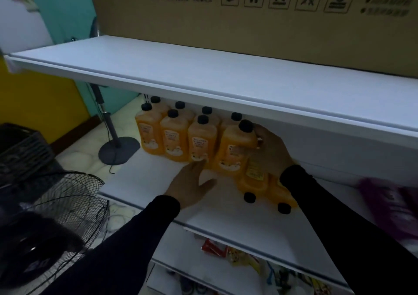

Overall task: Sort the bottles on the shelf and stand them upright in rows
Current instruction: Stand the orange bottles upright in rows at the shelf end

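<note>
Several orange bottles with black caps stand upright in two rows at the left of the white middle shelf (140,181). My right hand (271,150) grips the rightmost front bottle (233,152) near its shoulder; that bottle stands slightly tilted. My left hand (192,182) lies with straight fingers on the shelf, its fingertips touching the base of the neighbouring upright bottle (199,143). Two more orange bottles (253,181) lie on their sides below my right wrist, caps pointing toward me.
The upper shelf (203,77) overhangs the bottles and carries a large cardboard box (248,23). A blurred purple pack (391,206) lies at the right of the middle shelf. Packets sit on the lower shelf (237,256). A fan (74,204) and a stand base (118,150) are at left.
</note>
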The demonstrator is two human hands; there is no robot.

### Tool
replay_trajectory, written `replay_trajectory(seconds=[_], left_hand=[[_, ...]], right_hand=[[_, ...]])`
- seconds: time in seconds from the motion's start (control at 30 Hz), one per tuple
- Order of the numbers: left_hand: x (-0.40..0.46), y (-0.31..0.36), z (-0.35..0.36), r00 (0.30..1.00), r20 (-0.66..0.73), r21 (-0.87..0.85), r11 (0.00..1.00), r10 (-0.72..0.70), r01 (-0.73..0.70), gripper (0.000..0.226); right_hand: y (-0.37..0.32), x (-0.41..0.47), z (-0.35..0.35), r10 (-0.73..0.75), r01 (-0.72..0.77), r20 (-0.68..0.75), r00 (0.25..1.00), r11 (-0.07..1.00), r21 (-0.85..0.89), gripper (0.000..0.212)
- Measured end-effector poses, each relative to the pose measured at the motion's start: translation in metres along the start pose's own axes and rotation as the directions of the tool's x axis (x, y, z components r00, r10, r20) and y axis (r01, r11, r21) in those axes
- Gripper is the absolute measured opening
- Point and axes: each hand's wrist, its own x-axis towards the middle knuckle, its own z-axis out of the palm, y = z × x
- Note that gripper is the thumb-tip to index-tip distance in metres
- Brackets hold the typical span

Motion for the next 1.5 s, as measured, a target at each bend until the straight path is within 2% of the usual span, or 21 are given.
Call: replay_trajectory(seconds=[0.1, 0.23, 0.37, 0.5, 0.6, 0.9, 1.03, 1.1, 1.17, 1.23, 1.3, 1.4, 1.5], left_hand=[[-0.012, -0.029, 0.003, 0.995, 0.063, 0.264, 0.962, -0.083, 0.063, 0.085], [-0.015, -0.050, 0.012, 0.994, 0.089, 0.371, 0.928, -0.059, 0.022, 0.093], [-0.014, -0.063, 0.020, 0.997, 0.080, 0.395, 0.918, 0.000, -0.032, 0.102], [-0.012, -0.070, 0.027, 0.999, 0.046, 0.387, 0.921, 0.021, -0.038, 0.106], [-0.012, -0.072, 0.028, 0.999, 0.027, 0.382, 0.923, 0.028, -0.036, 0.105], [-0.011, -0.072, 0.028, 0.998, 0.049, 0.378, 0.924, 0.030, -0.046, 0.102], [-0.012, -0.073, 0.027, 0.998, 0.047, 0.364, 0.930, 0.040, -0.054, 0.102], [-0.011, -0.072, 0.027, 0.998, 0.042, 0.357, 0.932, 0.048, -0.059, 0.100], [-0.011, -0.071, 0.026, 0.998, 0.034, 0.352, 0.934, 0.053, -0.062, 0.099], [-0.011, -0.070, 0.025, 0.997, 0.030, 0.346, 0.935, 0.071, -0.077, 0.095], [-0.011, -0.068, 0.024, 0.994, 0.041, 0.339, 0.935, 0.099, -0.107, 0.090], [-0.010, -0.062, 0.022, 0.986, 0.057, 0.317, 0.934, 0.155, -0.165, 0.084], [-0.009, -0.055, 0.021, 0.977, 0.101, 0.289, 0.934, 0.188, -0.210, 0.083]], right_hand=[[0.003, 0.013, 0.009, 0.002, -0.002, 0.002, 1.000, 0.998, -0.057, 0.066], [0.012, 0.024, 0.020, -0.041, 0.041, 0.006, 0.999, 0.979, -0.197, 0.065], [0.023, 0.031, 0.028, 0.026, -0.026, -0.007, 1.000, 0.953, -0.301, 0.065], [0.024, 0.035, 0.032, -0.047, 0.042, -0.015, 0.999, 0.970, -0.240, 0.050], [0.031, 0.033, 0.032, -0.047, 0.035, -0.053, 0.997, 0.975, -0.218, 0.059], [0.039, 0.026, 0.035, 0.124, -0.141, -0.107, 0.986, 0.976, -0.167, 0.082], [0.046, 0.001, 0.033, 0.177, -0.204, -0.127, 0.976, 0.948, -0.246, 0.083], [0.053, -0.017, 0.029, 0.178, -0.198, -0.089, 0.980, 0.918, -0.344, 0.081], [0.063, -0.035, 0.027, 0.224, -0.194, 0.011, 0.975, 0.866, -0.461, 0.090], [0.074, -0.049, 0.031, 0.272, -0.124, 0.116, 0.955, 0.723, -0.679, 0.106], [0.080, -0.055, 0.036, 0.293, -0.072, 0.119, 0.949, 0.567, -0.821, 0.109], [0.080, -0.057, 0.038, 0.303, -0.107, 0.074, 0.950, 0.539, -0.836, 0.102], [0.084, -0.065, 0.030, 0.262, -0.072, 0.070, 0.963, 0.497, -0.865, 0.090]])
